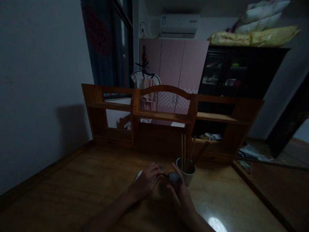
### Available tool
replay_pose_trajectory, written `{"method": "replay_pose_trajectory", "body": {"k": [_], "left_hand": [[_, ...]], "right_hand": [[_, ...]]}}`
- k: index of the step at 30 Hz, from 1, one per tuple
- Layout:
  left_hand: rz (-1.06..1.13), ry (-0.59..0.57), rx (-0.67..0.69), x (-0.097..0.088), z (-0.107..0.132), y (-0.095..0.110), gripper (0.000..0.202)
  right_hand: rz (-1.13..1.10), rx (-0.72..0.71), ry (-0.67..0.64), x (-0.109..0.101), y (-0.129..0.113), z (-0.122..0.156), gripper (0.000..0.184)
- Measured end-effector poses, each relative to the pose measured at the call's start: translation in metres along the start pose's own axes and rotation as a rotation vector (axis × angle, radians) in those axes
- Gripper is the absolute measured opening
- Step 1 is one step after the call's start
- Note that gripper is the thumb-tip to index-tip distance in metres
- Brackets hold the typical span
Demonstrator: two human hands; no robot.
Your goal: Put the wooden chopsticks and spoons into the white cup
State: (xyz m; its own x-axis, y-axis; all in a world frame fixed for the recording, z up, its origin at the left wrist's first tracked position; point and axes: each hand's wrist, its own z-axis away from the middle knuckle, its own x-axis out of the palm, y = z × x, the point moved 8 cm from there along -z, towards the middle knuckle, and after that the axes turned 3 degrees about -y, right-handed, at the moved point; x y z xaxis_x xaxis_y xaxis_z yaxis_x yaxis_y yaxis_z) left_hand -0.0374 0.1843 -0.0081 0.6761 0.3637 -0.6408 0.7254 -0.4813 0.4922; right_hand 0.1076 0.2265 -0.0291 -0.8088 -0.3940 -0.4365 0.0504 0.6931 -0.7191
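Near the middle of the wooden table, my left hand (149, 178) is closed on the thin dark handle of what looks like a spoon (175, 178). Its rounded grey end lies in my right hand (182, 196), between the fingers and the thumb, which stands apart. Partly hidden behind my left hand is something white (138, 176), whose kind I cannot make out. A whitish cup (187, 178) stands just beyond my right hand, with several thin wooden sticks like chopsticks (184, 151) upright in it and a darker stick leaning right.
A wooden shelf unit (163, 116) runs along the table's far edge. At the left, a wall (43, 96) meets the tabletop (96, 180). A raised wooden edge (260, 193) borders the right side. The room is dim.
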Motion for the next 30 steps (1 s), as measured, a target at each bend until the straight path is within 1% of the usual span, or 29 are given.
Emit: {"method": "replay_pose_trajectory", "body": {"k": [4,9,13,15,22,30], "left_hand": [[-0.061,-0.018,0.010,0.0019,-0.0008,0.0008,0.022],[-0.075,-0.012,0.002,0.0008,-0.0017,0.0003,0.023],[-0.045,-0.034,0.006,0.0024,-0.0015,0.0001,0.024],[-0.027,-0.041,0.001,0.0036,-0.0013,-0.0011,0.024],[-0.020,-0.073,0.014,0.0087,-0.0014,-0.0048,0.022],[-0.037,-0.105,-0.012,0.0100,-0.0008,-0.0068,0.024]], "right_hand": [[-0.005,0.016,0.013,-0.0022,0.0027,0.0009,0.050],[-0.021,0.030,0.037,-0.0036,0.0030,-0.0005,0.055],[-0.015,0.009,0.058,-0.0039,0.0028,-0.0025,0.050],[-0.009,0.001,0.057,-0.0036,0.0029,-0.0027,0.049],[-0.031,0.041,0.009,0.0024,0.0087,-0.0012,0.046],[-0.071,0.025,-0.003,0.0001,0.0033,-0.0031,0.036]]}}
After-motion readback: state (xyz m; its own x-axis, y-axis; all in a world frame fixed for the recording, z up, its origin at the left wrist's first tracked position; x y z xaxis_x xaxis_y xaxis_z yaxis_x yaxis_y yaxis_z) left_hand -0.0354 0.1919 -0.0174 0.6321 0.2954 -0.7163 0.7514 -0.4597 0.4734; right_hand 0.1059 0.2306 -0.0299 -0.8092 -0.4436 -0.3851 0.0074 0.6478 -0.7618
